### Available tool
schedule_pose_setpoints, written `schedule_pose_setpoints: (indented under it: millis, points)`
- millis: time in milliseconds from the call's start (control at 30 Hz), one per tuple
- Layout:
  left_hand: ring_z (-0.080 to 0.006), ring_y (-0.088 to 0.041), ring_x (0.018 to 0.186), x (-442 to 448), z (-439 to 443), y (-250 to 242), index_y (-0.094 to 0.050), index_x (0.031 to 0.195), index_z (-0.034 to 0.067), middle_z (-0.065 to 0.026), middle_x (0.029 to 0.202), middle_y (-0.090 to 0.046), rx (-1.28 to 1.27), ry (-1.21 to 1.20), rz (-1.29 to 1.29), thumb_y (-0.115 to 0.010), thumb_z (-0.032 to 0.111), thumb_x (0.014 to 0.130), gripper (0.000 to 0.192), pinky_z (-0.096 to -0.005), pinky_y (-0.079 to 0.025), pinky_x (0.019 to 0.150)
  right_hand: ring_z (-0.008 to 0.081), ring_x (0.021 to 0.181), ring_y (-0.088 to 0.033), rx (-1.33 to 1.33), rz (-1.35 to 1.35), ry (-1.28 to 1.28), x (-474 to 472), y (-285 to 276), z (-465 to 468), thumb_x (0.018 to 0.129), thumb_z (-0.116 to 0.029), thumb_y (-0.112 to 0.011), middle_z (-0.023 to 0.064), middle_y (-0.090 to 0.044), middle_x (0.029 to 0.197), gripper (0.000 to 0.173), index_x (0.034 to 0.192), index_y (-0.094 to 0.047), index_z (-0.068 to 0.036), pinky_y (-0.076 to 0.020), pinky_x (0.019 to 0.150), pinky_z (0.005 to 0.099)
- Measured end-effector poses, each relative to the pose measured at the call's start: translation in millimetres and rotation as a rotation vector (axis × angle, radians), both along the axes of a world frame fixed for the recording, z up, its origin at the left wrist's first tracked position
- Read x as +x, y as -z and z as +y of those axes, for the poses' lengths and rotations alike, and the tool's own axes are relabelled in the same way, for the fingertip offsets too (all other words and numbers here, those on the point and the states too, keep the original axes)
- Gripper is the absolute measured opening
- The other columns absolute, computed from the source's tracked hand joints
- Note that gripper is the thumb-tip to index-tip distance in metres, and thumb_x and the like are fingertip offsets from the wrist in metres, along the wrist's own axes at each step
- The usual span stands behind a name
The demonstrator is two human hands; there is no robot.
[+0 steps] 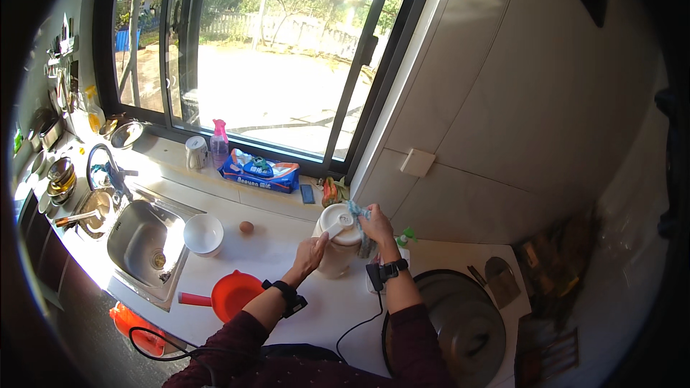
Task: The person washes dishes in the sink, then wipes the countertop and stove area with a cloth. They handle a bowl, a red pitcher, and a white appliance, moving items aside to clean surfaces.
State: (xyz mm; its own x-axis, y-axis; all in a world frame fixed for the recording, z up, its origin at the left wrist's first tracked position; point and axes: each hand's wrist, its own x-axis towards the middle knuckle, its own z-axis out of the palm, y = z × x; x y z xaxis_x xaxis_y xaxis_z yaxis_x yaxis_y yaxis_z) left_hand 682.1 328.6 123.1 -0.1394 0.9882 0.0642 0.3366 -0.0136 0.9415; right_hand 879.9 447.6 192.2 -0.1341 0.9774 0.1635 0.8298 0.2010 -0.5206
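A pale, cloudy jar point(334, 261) with a white lid point(328, 217) stands on the white counter below the window. At its left side, my left hand point(309, 254) grips the white handle point(335, 228) that lies across the lid. My right hand point(379, 224) holds a light blue cloth point(366, 245) against the right side of the lid. A brown egg point(246, 227) and a white bowl point(203, 234) are left of the jar. Nearer to me, beside my left forearm, is a red plastic pan or dipper point(235, 295). Black devices are strapped on both wrists.
A steel sink point(145, 242) with a curved tap point(101, 159) is at the left. A large dark lid point(458, 323) covers the right front. On the sill are a blue wipes pack point(259, 172), a mug point(197, 152) and a spray bottle point(219, 145). A black cable hangs from my right wrist.
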Motion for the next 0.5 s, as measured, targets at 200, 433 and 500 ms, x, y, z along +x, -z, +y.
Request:
schedule_pose_setpoints:
  millis: [200, 433, 500]
  points:
    - [-0.0440, -0.066, 0.073, 5.5, -2.3, -3.5, -0.068, 0.077, -0.006, -0.0276, 0.071, -0.065, 0.000, -0.034, -0.099, -0.041, 0.056, 0.101, 0.072, -0.0470, -0.051, 0.072, 0.0380, 0.113, -0.065, -0.053, -0.076, 0.027, -17.1, -12.3, 23.1, 0.085, -0.043, -0.072, 0.0193, -0.067, 0.122, 0.054, 0.124, -0.059, -0.007, -0.0518, 0.092, 0.0469]
    - [-0.0488, -0.065, 0.079, 10.8, -2.6, -2.5, -0.069, 0.079, -0.006, -0.0307, 0.079, -0.067, 0.142, -0.097, 0.118, -0.041, 0.053, 0.100, 0.069, -0.0524, -0.051, 0.077, 0.0374, 0.109, -0.066, -0.135, 0.218, 0.051, -1.2, 29.1, 24.5, 0.084, -0.045, -0.071, 0.0276, -0.067, 0.116, 0.066, 0.125, -0.058, 0.006, -0.0505, 0.092, 0.0436]
    - [-0.0500, -0.065, 0.080, 12.2, -1.7, -1.2, -0.069, 0.079, -0.006, -0.0315, 0.079, -0.066, 0.151, -0.117, 0.130, -0.039, 0.055, 0.100, 0.071, -0.0535, -0.051, 0.078, 0.0354, 0.110, -0.064, -0.134, 0.503, 0.037, 4.3, 46.1, 9.5, 0.085, -0.043, -0.069, 0.0263, -0.065, 0.118, 0.068, 0.127, -0.055, 0.008, -0.0490, 0.094, 0.0416]
